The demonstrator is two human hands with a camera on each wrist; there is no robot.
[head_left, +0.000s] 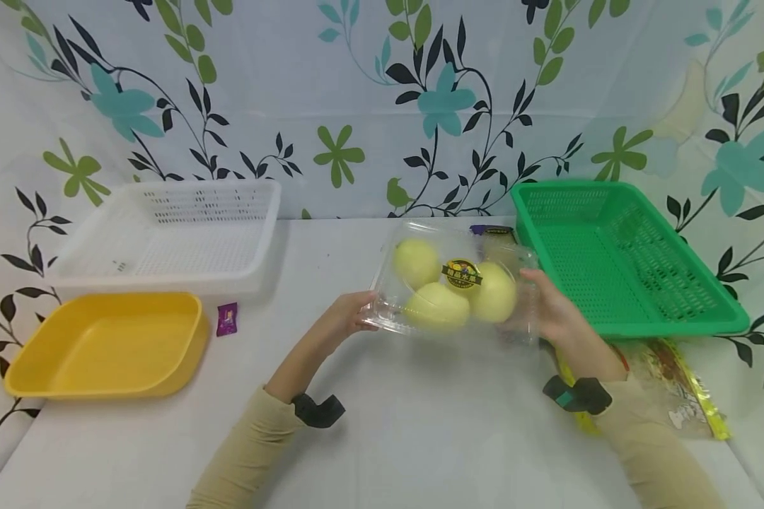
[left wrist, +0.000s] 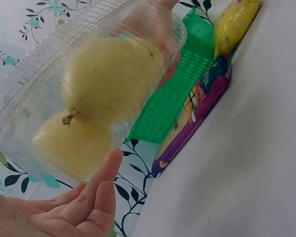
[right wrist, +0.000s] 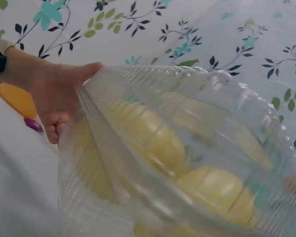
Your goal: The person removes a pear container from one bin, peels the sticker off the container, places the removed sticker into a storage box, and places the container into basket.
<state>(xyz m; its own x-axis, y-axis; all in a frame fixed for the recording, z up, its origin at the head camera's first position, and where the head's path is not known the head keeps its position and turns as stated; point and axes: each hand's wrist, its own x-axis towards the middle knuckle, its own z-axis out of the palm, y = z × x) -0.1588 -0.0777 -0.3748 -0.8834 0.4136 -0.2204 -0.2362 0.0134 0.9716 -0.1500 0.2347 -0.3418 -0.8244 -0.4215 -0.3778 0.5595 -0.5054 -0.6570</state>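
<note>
A clear plastic fruit box (head_left: 382, 283) with several pale yellow pears (head_left: 438, 306) inside is held above the table between both hands. A black and gold sticker (head_left: 462, 273) is on its lid. My left hand (head_left: 350, 314) grips the box's left end, its thumb and fingers around the edge in the left wrist view. At the other end, my right hand (head_left: 547, 307) holds the box, partly seen through the plastic. One pear's brown stem (left wrist: 69, 117) shows in the left wrist view. The box hides most of the right hand's fingers in the right wrist view.
A white basket (head_left: 255, 272) and a yellow tray (head_left: 105, 385) stand left, with a small purple packet (head_left: 226, 319) beside them. To the right is a green basket (head_left: 637, 329), with a yellow-edged food bag (head_left: 681, 396) in front. A purple-trimmed package (head_left: 493, 230) lies behind the box.
</note>
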